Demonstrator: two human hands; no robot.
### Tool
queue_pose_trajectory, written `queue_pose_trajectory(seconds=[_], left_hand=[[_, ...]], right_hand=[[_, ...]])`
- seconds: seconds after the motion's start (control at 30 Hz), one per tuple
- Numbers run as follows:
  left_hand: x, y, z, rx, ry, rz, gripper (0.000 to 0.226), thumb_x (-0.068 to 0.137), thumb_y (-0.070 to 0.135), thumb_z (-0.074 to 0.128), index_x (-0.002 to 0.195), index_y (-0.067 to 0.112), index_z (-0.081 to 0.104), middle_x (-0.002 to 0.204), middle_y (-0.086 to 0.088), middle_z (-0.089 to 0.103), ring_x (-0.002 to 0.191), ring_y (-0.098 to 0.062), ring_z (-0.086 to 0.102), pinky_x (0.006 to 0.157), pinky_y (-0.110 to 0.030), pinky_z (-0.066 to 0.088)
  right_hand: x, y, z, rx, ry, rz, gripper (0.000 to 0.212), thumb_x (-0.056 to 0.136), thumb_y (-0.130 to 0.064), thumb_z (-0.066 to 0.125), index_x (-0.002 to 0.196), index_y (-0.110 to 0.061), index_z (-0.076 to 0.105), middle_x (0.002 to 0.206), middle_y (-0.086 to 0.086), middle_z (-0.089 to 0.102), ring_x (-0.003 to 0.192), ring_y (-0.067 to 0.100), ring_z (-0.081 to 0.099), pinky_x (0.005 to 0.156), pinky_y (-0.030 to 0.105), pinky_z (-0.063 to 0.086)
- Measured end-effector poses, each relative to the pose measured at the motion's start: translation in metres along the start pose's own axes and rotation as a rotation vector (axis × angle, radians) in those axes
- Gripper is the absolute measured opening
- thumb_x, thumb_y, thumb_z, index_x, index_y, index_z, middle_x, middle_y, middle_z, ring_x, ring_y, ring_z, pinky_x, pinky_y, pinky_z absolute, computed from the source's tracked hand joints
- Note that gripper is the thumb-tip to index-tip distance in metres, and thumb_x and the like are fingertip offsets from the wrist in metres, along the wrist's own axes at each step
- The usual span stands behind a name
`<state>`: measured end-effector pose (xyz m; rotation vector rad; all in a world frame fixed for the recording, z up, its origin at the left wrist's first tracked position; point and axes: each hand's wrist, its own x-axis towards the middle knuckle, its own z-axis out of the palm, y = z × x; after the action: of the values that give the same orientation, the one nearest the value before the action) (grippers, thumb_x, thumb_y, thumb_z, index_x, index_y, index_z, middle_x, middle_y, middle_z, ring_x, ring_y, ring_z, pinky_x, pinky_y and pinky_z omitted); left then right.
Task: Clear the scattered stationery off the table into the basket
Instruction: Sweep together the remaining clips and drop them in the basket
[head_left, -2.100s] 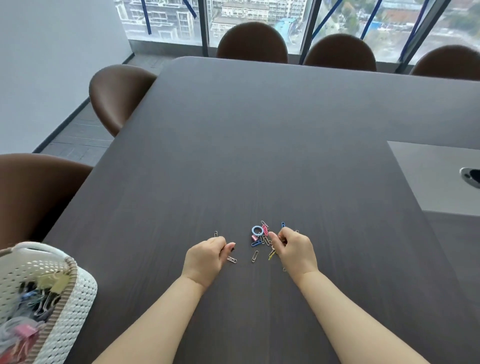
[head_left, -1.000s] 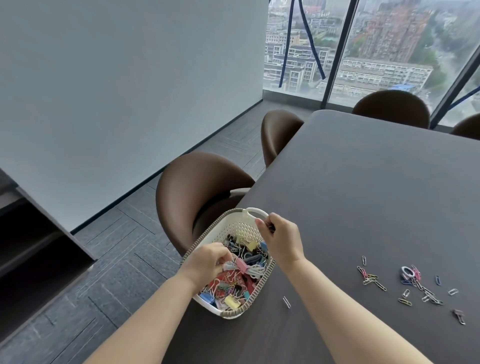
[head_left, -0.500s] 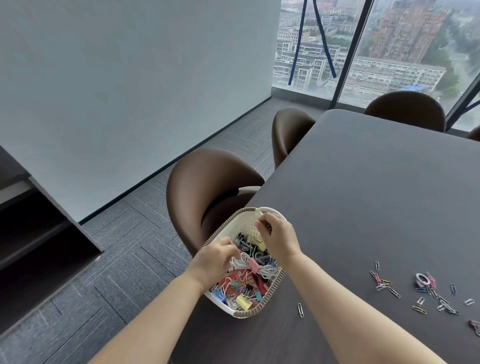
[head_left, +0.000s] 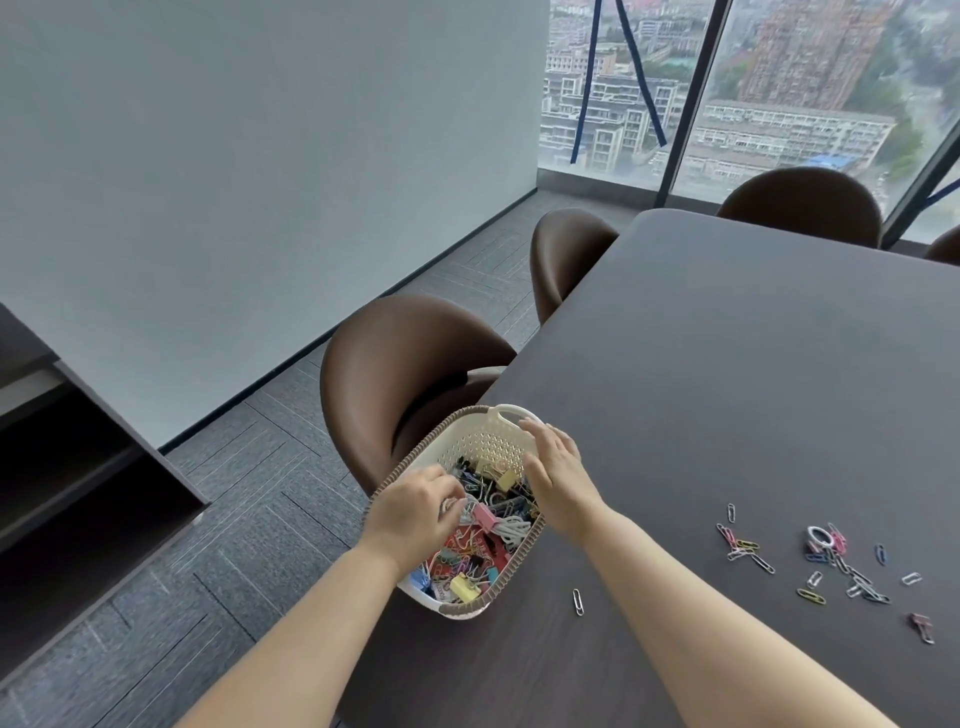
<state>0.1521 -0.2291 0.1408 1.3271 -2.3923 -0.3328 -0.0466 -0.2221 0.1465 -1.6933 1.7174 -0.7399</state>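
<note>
Forearms: two bare arms reach up from the bottom edge to the basket, and the right one crosses the table's near corner.
Lone clip: single silver paper clip (head_left: 577, 601) on the dark wood-grain table (head_left: 727, 364), between the basket and the right forearm.
Basket: white perforated plastic basket with a brown woven rim (head_left: 483, 441) at the table's left edge, heaped with coloured binder clips and paper clips.
Left hand (head_left: 415, 512): fingers curled down onto the heap, hiding the near-left rim. Whether they pinch anything cannot be told.
Right hand (head_left: 558, 478): palm down with fingers straight and slightly spread, holding nothing and covering the basket's right rim.
Scatter: loose coloured paper clips (head_left: 831, 561) well apart to the right, with a small pink binder clip (head_left: 922, 626) nearest.
Chairs: brown padded chair (head_left: 395, 374) directly behind the basket, and a second brown chair (head_left: 566, 254) farther along.
Left side: dark open shelf unit (head_left: 78, 493) on grey carpet.
Change: half a second ago the right fingers were bunched at the far rim, and they have now opened. The left hand, lone clip and scatter are unmoved.
</note>
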Motion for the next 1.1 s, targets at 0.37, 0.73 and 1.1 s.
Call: queue_pose_trajectory(seconds=[0.37, 0.73, 1.1], left_hand=[[0.001, 0.086, 0.045, -0.011, 0.020, 0.230, 0.022, 0.079, 0.027, 0.046, 0.082, 0.019, 0.066, 0.079, 0.006, 0.062, 0.072, -0.011, 0.059, 0.060, -0.023, 0.049], [-0.021, 0.129, 0.156, 0.177, -0.424, 0.015, 0.062, 0.093, 0.040, 0.035, 0.140, 0.001, 0.027, 0.150, -0.015, 0.022, 0.140, -0.026, 0.018, 0.112, -0.043, 0.026], [0.024, 0.187, 0.222, 0.302, -0.588, -0.040, 0.076, 0.093, 0.056, 0.016, 0.143, 0.007, -0.014, 0.151, -0.013, -0.022, 0.138, -0.022, -0.022, 0.113, -0.039, -0.008]], right_hand=[[-0.063, 0.078, -0.042, -0.126, 0.230, 0.215, 0.021, 0.094, -0.021, 0.038, 0.108, -0.022, 0.054, 0.091, 0.002, 0.068, 0.083, 0.027, 0.059, 0.069, 0.033, 0.048], [-0.154, 0.186, -0.059, -0.363, 0.189, 0.364, 0.040, 0.093, -0.023, 0.045, 0.132, -0.020, 0.042, 0.142, -0.003, 0.040, 0.129, 0.020, 0.031, 0.103, 0.032, 0.029], [-0.214, 0.272, -0.104, -0.497, 0.207, 0.753, 0.073, 0.093, -0.046, 0.037, 0.146, -0.012, 0.001, 0.156, 0.009, -0.009, 0.143, 0.026, -0.011, 0.115, 0.049, 0.001]])
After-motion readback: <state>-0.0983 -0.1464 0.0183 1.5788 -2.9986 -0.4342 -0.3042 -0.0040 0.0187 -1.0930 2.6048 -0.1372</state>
